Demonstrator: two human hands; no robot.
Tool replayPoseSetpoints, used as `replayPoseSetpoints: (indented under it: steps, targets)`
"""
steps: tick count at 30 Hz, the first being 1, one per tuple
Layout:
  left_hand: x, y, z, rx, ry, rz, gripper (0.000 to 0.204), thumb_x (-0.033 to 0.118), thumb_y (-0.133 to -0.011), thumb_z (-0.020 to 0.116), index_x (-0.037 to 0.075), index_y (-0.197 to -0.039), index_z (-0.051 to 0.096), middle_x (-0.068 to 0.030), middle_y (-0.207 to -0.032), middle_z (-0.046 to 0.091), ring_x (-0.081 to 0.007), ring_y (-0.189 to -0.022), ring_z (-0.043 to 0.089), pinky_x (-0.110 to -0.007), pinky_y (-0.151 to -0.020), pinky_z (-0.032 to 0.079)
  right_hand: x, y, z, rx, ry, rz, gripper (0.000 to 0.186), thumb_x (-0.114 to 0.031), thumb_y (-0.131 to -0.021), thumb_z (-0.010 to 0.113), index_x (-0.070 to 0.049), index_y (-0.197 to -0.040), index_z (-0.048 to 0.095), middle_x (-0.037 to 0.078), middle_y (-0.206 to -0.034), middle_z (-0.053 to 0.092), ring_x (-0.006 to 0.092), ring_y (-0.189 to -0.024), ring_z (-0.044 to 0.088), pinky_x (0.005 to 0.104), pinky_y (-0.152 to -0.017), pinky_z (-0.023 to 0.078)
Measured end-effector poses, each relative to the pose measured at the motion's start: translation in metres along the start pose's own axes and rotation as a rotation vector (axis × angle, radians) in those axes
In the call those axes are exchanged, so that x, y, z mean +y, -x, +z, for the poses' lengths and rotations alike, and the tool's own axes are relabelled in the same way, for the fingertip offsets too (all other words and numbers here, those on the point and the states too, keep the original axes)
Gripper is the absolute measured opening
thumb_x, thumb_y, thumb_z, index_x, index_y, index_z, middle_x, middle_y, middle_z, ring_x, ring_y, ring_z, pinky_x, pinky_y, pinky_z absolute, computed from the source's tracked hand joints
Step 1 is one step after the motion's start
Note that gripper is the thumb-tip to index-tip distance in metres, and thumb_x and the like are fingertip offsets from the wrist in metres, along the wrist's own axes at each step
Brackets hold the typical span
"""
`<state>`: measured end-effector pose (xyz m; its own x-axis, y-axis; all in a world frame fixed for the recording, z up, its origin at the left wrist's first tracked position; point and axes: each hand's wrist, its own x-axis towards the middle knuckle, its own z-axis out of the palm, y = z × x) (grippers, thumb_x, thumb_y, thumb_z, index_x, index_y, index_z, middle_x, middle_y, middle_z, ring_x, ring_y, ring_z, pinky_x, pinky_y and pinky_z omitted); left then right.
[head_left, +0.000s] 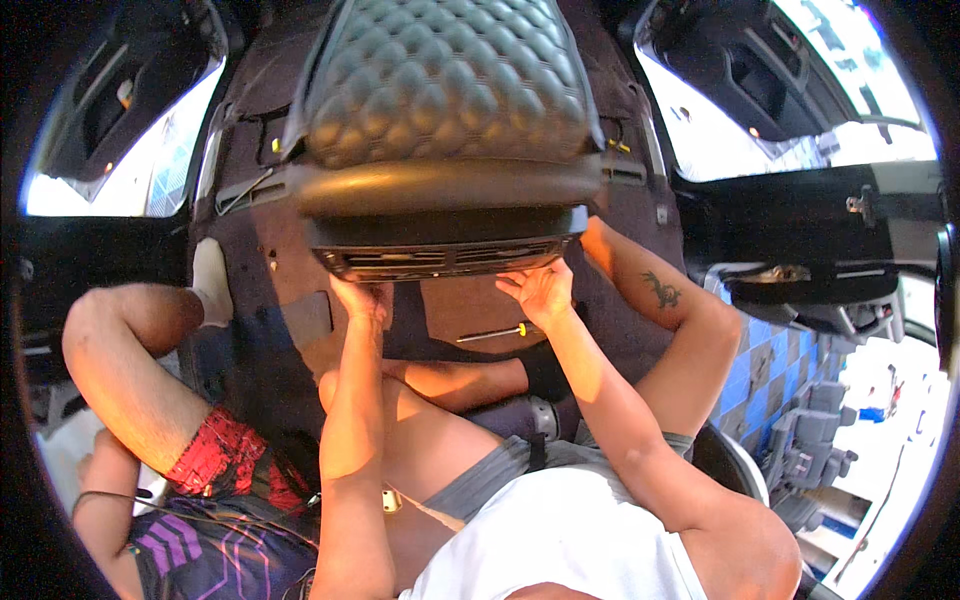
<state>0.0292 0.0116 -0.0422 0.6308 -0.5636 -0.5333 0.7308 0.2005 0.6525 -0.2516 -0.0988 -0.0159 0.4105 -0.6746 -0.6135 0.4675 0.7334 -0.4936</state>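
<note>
A black car seat [445, 95] with a quilted, diamond-stitched cover stands in front of me, its slotted black plastic lower panel [450, 258] facing me. My left hand [362, 298] grips the left end of that panel's bottom edge from below; most of its fingers are hidden. Towards the panel's right end, my right hand [540, 290] is closed on the same edge, palm up, with some fingertips showing below it. On the brown floor patch between my forearms lies a screwdriver [500, 332] with a yellow-and-black handle, apart from both hands.
Another person's bent leg [140, 350] and red shorts are close on my left. Dark carpet [250, 330] lines the car floor, with small loose bits near the seat. Open car doors [780, 60] stand at both sides. Grey seat parts [820, 440] sit outside on blue-and-grey tiles.
</note>
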Motion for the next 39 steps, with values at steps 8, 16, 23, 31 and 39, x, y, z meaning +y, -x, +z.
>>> replayPoseSetpoints:
  steps: [8,16,23,31,39]
  targets:
    - [0.010,-0.003,0.001,0.014,0.027,0.055,0.053,0.059,-0.091,0.051,0.011,-0.105,0.069,-0.0107,-0.100,0.073,-0.0333,-0.090,0.070,-0.052,-0.080,0.059,-0.001,-0.008,-0.013,-0.197,-0.110,0.099,0.053,-0.042,-0.100,0.048,-0.017,-0.146,0.040,0.010,-0.127,0.062,0.0286,-0.104,0.065,0.0524,-0.090,0.054]
    - [0.018,-0.006,-0.007,0.094,-0.138,0.145,0.054,0.057,-0.088,0.055,0.009,-0.106,0.072,-0.0160,-0.108,0.071,-0.0401,-0.103,0.065,-0.056,-0.095,0.051,-0.018,-0.015,-0.021,-0.352,-0.138,0.213,0.091,-0.041,-0.097,0.059,-0.023,-0.161,-0.003,0.019,-0.159,0.023,0.0264,-0.089,0.064,0.0477,-0.080,0.060]
    - [0.030,-0.017,-0.028,-0.065,-0.134,0.103,0.055,0.052,-0.089,0.055,0.007,-0.117,0.068,-0.0142,-0.122,0.068,-0.0361,-0.111,0.063,-0.055,-0.103,0.046,-0.018,-0.024,-0.018,-0.285,-0.137,0.250,0.085,-0.038,-0.100,0.054,-0.023,-0.161,-0.003,0.022,-0.152,0.031,0.0231,-0.080,0.066,0.0474,-0.079,0.062]
    - [0.031,-0.009,-0.029,-0.148,-0.216,0.073,0.059,0.054,-0.089,0.054,0.008,-0.126,0.063,-0.0127,-0.130,0.064,-0.0355,-0.118,0.059,-0.053,-0.105,0.045,-0.019,-0.030,-0.006,-0.257,-0.110,0.208,0.075,-0.034,-0.103,0.042,-0.021,-0.161,-0.003,0.018,-0.110,0.065,0.0256,-0.084,0.071,0.0439,-0.076,0.062]
    - [0.021,-0.007,-0.027,-0.190,-0.192,0.093,0.061,0.057,-0.089,0.054,0.010,-0.128,0.061,-0.0124,-0.130,0.064,-0.0363,-0.117,0.060,-0.054,-0.102,0.047,0.011,-0.043,-0.023,-0.128,-0.115,0.188,0.066,-0.047,-0.105,0.033,-0.019,-0.161,0.013,0.026,-0.150,0.034,0.0312,-0.093,0.063,0.0456,-0.081,0.061]
